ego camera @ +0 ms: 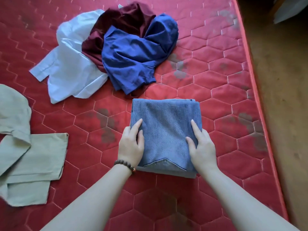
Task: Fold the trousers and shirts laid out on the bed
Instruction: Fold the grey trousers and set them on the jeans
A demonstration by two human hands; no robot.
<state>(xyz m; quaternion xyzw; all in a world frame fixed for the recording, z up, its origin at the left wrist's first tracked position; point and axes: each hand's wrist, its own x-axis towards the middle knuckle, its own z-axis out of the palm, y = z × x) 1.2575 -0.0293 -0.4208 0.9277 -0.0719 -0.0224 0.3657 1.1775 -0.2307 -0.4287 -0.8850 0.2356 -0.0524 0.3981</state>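
Item 1. Left hand (131, 144): fingers (137, 125) straight and slightly spread, lying flat on the left edge of the folded grey-blue denim trousers (165, 129); a brown wooden bead bracelet (125, 165) circles the wrist.

Item 2. Right hand (202, 147): fingers (195, 127) straight and lightly spread, pressing flat on the right edge of the same trousers. Neither hand pinches cloth.

Item 3. Folded denim trousers: a compact square bundle of several layers, a pointed pocket seam showing at the near edge. It lies on the red quilted mattress (225, 114) of the bed, directly under both hands.

Item 4. Crumpled royal-blue cotton shirt (133, 57): just beyond the trousers, unfolded, apart from them.

Item 5. Crumpled maroon fabric garment (123, 19): beyond the trousers, partly under the blue shirt.

Item 6. Rumpled pale-blue shirt (70, 64): beyond and left of the trousers, touching the maroon garment.

Item 7. Loose sage-green cloth garment (30, 155): well left of the trousers, unfolded.

Item 8. Brown floor (283, 97): right of the trousers, past the mattress edge.

Step in hand, by judgement: smoothing and squaring the finished trouser fold. The next move likely calls for lifting both hands, setting the bundle aside, then drawing one unfolded garment onto open mattress and spreading it flat.
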